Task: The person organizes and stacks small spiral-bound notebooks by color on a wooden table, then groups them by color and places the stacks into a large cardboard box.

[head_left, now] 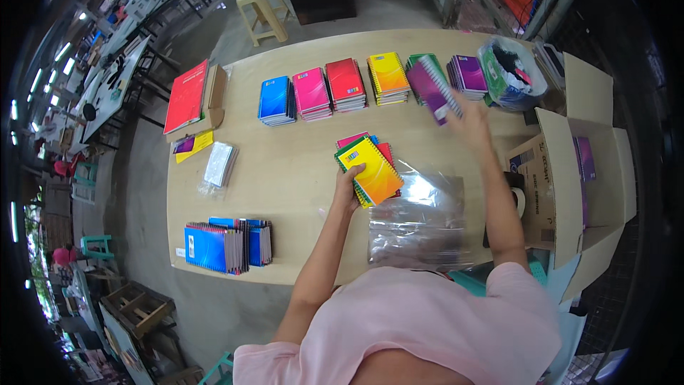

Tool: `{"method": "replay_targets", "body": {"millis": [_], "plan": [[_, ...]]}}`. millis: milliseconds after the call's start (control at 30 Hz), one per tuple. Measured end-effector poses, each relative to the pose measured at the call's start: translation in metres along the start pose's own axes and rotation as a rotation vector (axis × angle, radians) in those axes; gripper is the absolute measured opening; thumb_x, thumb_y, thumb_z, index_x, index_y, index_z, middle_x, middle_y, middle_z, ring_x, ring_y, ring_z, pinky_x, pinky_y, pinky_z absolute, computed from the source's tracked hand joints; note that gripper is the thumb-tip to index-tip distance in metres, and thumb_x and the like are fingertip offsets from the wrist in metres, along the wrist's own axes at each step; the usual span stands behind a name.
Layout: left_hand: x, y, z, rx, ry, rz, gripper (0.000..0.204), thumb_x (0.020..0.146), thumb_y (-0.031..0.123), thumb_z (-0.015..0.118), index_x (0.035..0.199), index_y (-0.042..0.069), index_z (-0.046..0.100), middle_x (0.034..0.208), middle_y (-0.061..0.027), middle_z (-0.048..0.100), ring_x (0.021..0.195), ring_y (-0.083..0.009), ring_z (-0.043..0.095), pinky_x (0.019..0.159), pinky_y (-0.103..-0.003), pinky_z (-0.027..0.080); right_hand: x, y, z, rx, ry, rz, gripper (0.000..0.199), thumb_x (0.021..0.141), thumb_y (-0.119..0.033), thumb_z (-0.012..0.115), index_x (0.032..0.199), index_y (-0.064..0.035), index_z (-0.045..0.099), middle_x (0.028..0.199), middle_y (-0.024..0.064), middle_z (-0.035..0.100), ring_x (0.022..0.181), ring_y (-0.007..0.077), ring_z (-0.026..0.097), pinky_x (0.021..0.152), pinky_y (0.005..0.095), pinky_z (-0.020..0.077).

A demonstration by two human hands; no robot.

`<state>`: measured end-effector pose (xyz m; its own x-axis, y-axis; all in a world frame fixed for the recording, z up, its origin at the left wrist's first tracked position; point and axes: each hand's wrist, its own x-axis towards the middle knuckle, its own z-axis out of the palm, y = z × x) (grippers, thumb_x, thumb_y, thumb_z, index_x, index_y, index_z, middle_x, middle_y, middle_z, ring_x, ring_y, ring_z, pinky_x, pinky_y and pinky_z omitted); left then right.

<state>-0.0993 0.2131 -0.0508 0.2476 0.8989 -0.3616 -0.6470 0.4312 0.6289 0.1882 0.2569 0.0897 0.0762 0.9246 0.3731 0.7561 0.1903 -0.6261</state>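
My left hand [348, 187] is closed around a fanned bunch of spiral notebooks, a yellow notebook [374, 175] on top with green, pink, red and blue ones showing beneath. My right hand [468, 117] grips a purple spiral notebook [429, 90], tilted in the air near the far right of the table. Beyond stand sorted stacks in a row: blue [273, 98], pink [311, 90], red [345, 80], yellow [388, 75], green [415, 64], partly hidden by the held notebook, and purple [469, 75]. Clear plastic sheets [420, 224] lie in front of me, partly under the held bunch.
Several blue notebooks [212, 246] are piled at the table's near left. Behind them lie a plastic-wrapped bundle [220, 165] and a red-topped cardboard item [187, 100]. An open carton [536, 178] stands at right, beside a filled plastic bag [507, 93]. A stool [262, 11] is beyond the table.
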Motion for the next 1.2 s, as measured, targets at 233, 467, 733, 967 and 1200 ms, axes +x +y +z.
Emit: {"method": "replay_targets", "body": {"millis": [233,467,733,967,1200], "plan": [[-0.031,-0.022,0.017,-0.304,-0.051,0.064,0.051,0.089,0.028,0.066,0.13,0.006,0.042,0.121,-0.013,0.057,0.105,-0.0273,0.062,0.085,-0.039,0.056,-0.111,-0.094,0.04,-0.249,-0.337,-0.206,0.054,0.081,-0.006,0.057,0.132,0.0083,0.045,0.119,0.025,0.06,0.087,0.0318,0.068,0.075,0.0396,0.0562],[-0.086,-0.033,0.002,0.037,-0.008,0.229,0.051,0.079,0.017,0.066,0.124,-0.001,0.05,0.108,-0.0111,0.062,0.097,-0.0213,0.064,0.083,-0.035,0.055,-0.155,-0.127,0.038,0.025,-0.754,-0.268,0.05,0.088,-0.018,0.059,0.133,0.0001,0.049,0.13,0.0226,0.056,0.102,0.0341,0.066,0.078,0.0418,0.0559],[-0.162,0.072,0.067,1.579,-0.535,0.845,0.065,0.058,0.015,0.079,0.119,0.028,0.061,0.137,-0.0013,0.051,0.133,-0.0314,0.039,0.109,-0.064,0.019,-0.149,-0.045,0.056,1.682,-1.119,1.079,0.086,0.086,-0.07,0.045,0.144,-0.0081,0.036,0.137,0.0176,0.049,0.122,0.0333,0.053,0.098,0.0493,0.0482],[-0.197,0.049,0.032,1.603,-0.141,1.225,0.074,0.068,0.011,0.077,0.134,0.028,0.049,0.155,-0.0114,0.026,0.147,-0.0328,0.006,0.115,-0.057,0.01,-0.148,-0.075,0.072,1.617,-1.231,0.601,0.079,0.071,-0.015,0.075,0.14,-0.003,0.037,0.136,0.0176,0.05,0.12,0.0296,0.055,0.103,0.0452,0.0449],[-0.17,0.019,-0.049,0.736,0.071,0.468,0.109,0.062,0.025,0.09,0.144,0.002,0.023,0.14,-0.0205,0.041,0.136,-0.0301,0.033,0.115,-0.041,0.02,-0.174,-0.076,0.153,1.107,-0.852,0.083,0.096,0.063,-0.01,0.086,0.142,-0.0064,0.031,0.137,0.0134,0.047,0.124,0.0255,0.051,0.105,0.0379,0.0412]]}}
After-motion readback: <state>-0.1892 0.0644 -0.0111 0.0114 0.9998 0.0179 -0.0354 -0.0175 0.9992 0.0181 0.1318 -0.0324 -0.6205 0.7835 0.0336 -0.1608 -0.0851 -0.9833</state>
